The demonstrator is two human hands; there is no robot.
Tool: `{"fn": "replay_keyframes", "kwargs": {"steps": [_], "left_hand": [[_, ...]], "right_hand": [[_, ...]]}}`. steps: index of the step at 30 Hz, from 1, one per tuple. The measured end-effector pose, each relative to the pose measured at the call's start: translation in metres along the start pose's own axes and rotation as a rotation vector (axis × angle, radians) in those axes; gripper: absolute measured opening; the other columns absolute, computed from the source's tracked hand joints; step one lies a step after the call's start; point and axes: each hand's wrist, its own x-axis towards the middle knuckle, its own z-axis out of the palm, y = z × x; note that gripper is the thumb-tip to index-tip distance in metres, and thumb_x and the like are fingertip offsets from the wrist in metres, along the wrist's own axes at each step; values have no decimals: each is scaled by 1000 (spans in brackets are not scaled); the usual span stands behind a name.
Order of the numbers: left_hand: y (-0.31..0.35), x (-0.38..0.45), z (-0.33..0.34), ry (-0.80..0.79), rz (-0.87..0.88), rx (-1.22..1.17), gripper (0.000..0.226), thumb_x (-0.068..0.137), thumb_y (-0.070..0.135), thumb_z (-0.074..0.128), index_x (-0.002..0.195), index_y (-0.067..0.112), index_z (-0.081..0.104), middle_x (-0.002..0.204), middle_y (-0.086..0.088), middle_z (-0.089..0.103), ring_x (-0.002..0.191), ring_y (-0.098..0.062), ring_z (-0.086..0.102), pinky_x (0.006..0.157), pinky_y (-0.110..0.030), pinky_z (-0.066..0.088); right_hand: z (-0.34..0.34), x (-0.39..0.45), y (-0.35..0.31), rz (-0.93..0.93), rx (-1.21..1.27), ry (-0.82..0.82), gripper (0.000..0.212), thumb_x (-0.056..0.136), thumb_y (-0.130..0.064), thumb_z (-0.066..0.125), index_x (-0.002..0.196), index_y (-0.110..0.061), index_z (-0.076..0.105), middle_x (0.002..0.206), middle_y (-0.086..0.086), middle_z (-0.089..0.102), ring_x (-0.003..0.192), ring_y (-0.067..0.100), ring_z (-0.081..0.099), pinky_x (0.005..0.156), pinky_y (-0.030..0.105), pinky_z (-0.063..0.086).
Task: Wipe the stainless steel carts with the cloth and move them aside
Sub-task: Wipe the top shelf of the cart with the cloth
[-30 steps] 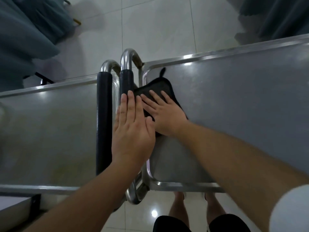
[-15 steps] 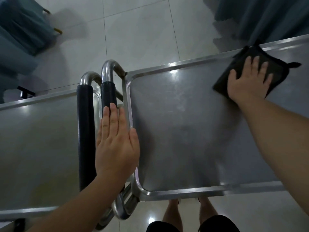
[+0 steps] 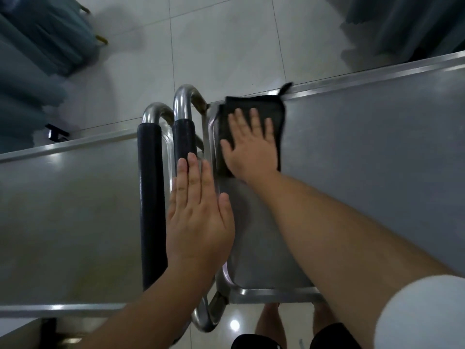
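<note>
Two stainless steel carts stand side by side, handles together. The right cart (image 3: 364, 172) carries a black cloth (image 3: 276, 109) at its far left corner. My right hand (image 3: 249, 149) presses flat on the cloth with fingers spread. My left hand (image 3: 198, 217) lies flat with straight fingers on the right cart's black-padded handle (image 3: 185, 137). The left cart (image 3: 70, 217) has its own black-padded handle (image 3: 151, 197) right beside it.
Pale floor tiles (image 3: 221, 46) lie beyond the carts. Dark teal curtains hang at the far left (image 3: 37, 46) and far right (image 3: 407, 26). A small black bracket (image 3: 56, 133) sits behind the left cart. My legs (image 3: 274, 321) stand at the right cart's near edge.
My right hand slid the cloth from the right cart's far right side back to its far left corner by the handle. My left hand stayed flat on the handle.
</note>
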Motion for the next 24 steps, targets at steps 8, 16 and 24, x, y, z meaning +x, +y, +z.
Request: {"fn": "replay_keyframes", "kwargs": {"steps": [8, 16, 24], "left_hand": [[0, 1, 1, 32, 0, 23, 67, 109, 38, 25, 167, 5, 18, 177, -11, 4, 164, -20, -5, 133, -44, 6], [-1, 1, 2, 32, -4, 34, 66, 110, 38, 26, 167, 6, 18, 177, -10, 3, 164, -20, -5, 133, -43, 4], [1, 2, -1, 6, -30, 75, 64, 112, 40, 21, 169, 11, 11, 178, -5, -5, 163, -15, -12, 131, -36, -6]], "right_hand": [[0, 28, -12, -545, -112, -151, 66, 106, -61, 13, 166, -37, 5, 174, -15, 0, 161, 18, -9, 129, 52, -3], [-30, 50, 53, -244, -126, -12, 73, 100, -65, 24, 167, -35, 16, 174, -11, 12, 161, 18, 3, 129, 46, -2], [-88, 53, 214, 99, -116, 36, 82, 95, -73, 17, 164, -29, 24, 174, -3, 17, 161, 22, 7, 129, 48, 0]]}}
